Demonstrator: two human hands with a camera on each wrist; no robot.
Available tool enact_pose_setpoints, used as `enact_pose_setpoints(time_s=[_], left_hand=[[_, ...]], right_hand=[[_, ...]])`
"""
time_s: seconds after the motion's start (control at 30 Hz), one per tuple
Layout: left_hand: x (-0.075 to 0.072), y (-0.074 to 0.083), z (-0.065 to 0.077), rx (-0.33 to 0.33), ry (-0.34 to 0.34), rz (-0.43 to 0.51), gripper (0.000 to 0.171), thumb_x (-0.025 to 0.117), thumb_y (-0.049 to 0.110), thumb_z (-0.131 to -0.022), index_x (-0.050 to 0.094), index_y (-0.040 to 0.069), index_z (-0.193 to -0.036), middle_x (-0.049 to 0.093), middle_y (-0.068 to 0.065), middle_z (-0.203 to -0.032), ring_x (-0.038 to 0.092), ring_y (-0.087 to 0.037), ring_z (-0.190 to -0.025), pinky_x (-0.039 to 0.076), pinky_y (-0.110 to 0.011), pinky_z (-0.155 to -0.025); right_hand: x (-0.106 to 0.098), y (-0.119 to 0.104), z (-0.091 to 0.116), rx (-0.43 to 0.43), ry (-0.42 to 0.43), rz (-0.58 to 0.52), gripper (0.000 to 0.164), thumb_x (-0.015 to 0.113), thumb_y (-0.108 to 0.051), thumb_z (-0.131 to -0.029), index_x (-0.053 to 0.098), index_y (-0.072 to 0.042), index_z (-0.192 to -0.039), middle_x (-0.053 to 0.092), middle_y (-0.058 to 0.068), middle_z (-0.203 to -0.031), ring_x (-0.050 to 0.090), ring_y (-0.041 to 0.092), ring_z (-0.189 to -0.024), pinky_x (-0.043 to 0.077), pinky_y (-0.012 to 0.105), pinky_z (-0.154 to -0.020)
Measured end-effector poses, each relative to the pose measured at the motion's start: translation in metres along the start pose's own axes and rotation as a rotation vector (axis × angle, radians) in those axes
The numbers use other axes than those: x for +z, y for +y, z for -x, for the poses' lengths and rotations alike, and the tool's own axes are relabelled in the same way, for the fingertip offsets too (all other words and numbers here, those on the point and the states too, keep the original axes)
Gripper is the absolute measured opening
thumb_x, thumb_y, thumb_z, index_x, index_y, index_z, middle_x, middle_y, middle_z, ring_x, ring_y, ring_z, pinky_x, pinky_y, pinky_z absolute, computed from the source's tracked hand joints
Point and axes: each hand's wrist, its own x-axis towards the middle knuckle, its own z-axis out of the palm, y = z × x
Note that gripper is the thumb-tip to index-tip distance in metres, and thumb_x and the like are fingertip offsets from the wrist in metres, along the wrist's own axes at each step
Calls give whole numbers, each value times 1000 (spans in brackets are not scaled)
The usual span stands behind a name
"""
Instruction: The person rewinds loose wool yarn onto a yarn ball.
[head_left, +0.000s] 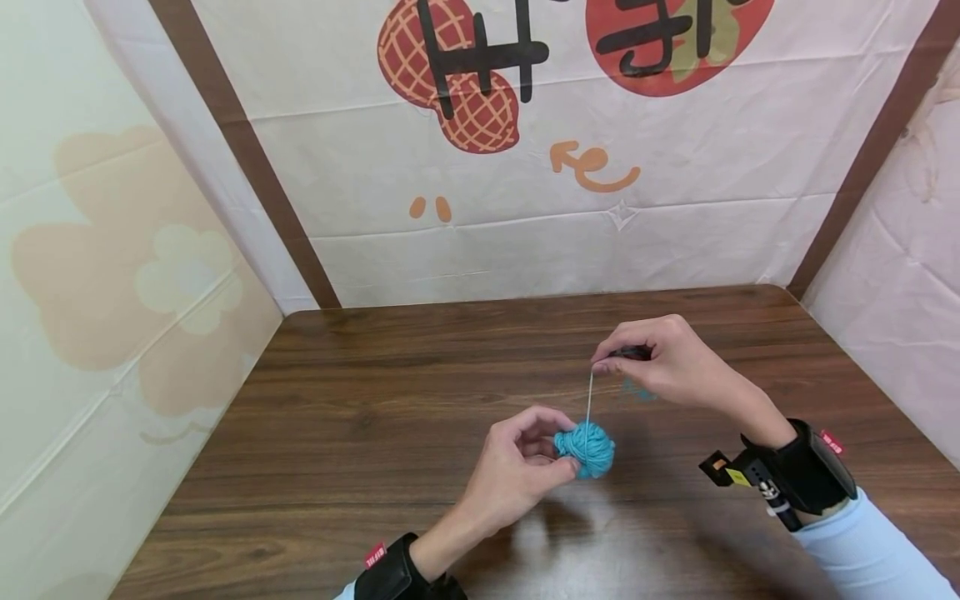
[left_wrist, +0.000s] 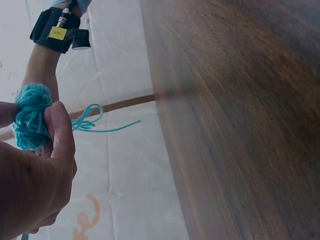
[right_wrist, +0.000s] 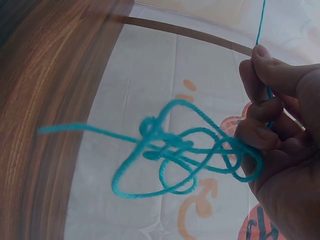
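A small ball of blue yarn [head_left: 587, 450] is held between the thumb and fingers of my left hand [head_left: 517, 467], above the table. In the left wrist view the yarn ball [left_wrist: 32, 117] shows thick, uneven wraps. From the ball a taut strand [head_left: 589, 396] rises to my right hand [head_left: 678, 362], whose thumb and forefinger pinch it. The right wrist view shows that hand's other fingers curled round the yarn. A loose tangle of yarn [right_wrist: 172, 147] with one free end hangs out below the right hand.
The brown wooden table [head_left: 360, 417] spreads beneath both hands. A white printed cloth [head_left: 525, 250] stands behind its far edge, with more cloth at left and right. Black camera straps [head_left: 802, 467] sit on the wrists.
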Motion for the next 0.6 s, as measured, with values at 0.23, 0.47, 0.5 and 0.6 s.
enact_pose_setpoints(time_s=[0.23, 0.47, 0.5, 0.6], left_hand=[[0, -1, 1, 33, -11, -4, 34, 72, 1, -83, 66, 4, -116, 71, -17, -115, 69, -8, -86, 60, -21, -79], [0, -2, 1, 66, -18, 20, 33, 72, 1, -84, 66, 2, -116, 70, -19, -114, 69, -8, -87, 61, -21, -79], [0, -2, 1, 73, -16, 39, 33, 72, 0, -84, 65, 1, -116, 70, -19, -114, 69, -8, -87, 61, -22, -78], [-1, -2, 0, 93, 4, 119, 36, 72, -2, -84, 62, -4, -118, 70, -15, -113, 71, -9, -91, 62, -25, -78]], right_hand=[[1, 7, 2, 56, 17, 12, 23, 77, -1, -87, 78, -23, -92, 74, -14, -86, 43, -2, -55, 36, 17, -48], [1, 12, 3, 88, 26, 37, 18, 78, -5, -88, 79, -22, -91, 73, -13, -83, 40, -1, -54, 34, 18, -48], [1, 13, 3, 92, 26, 38, 17, 78, -4, -88, 79, -21, -91, 72, -13, -83, 40, -1, -55, 34, 18, -48], [2, 14, 4, 107, 19, 28, 19, 78, -3, -87, 79, -21, -92, 72, -13, -83, 40, -1, -54, 34, 18, -47]])
